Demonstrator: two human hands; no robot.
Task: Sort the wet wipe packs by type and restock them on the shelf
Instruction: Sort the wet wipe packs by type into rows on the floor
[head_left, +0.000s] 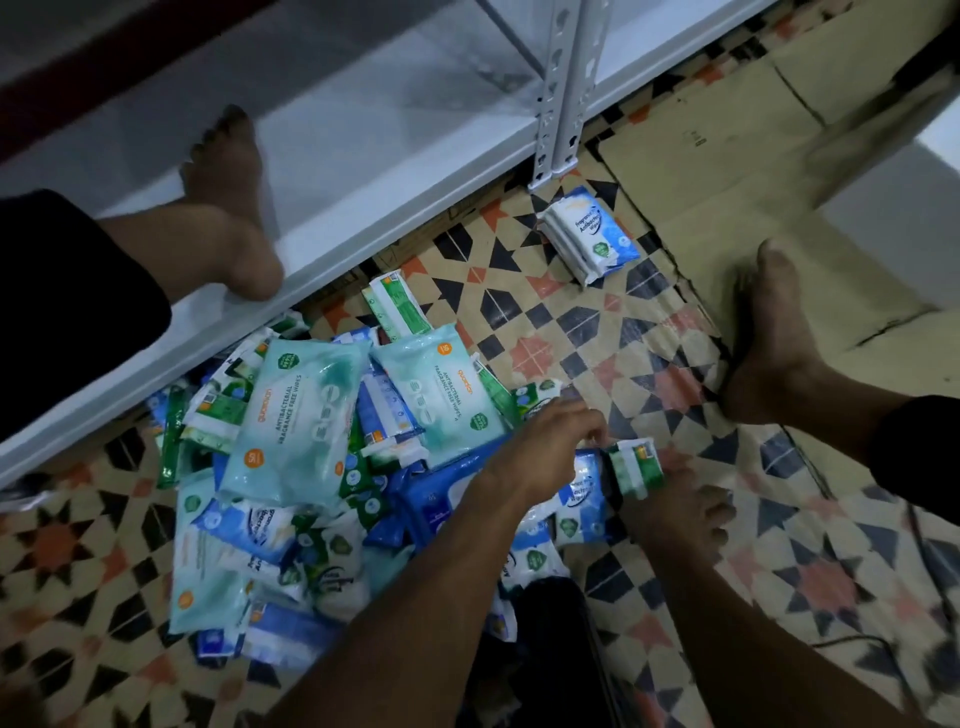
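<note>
I am sitting over the mixed pile (311, 467) on the floor; my left hand (540, 452) is reaching with loosely curled fingers, while my right hand (675, 509) is gripping a green pack (636, 467), keeping it apart for sorting; the shelf (363, 156) is waiting bare.

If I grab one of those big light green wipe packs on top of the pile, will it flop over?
Probably a little. The big pale green pack looks soft and puffy, with wrinkled film, so it may sag. Its shiny wrapper could slip, and lifting it might make the packs beneath slide.
</note>
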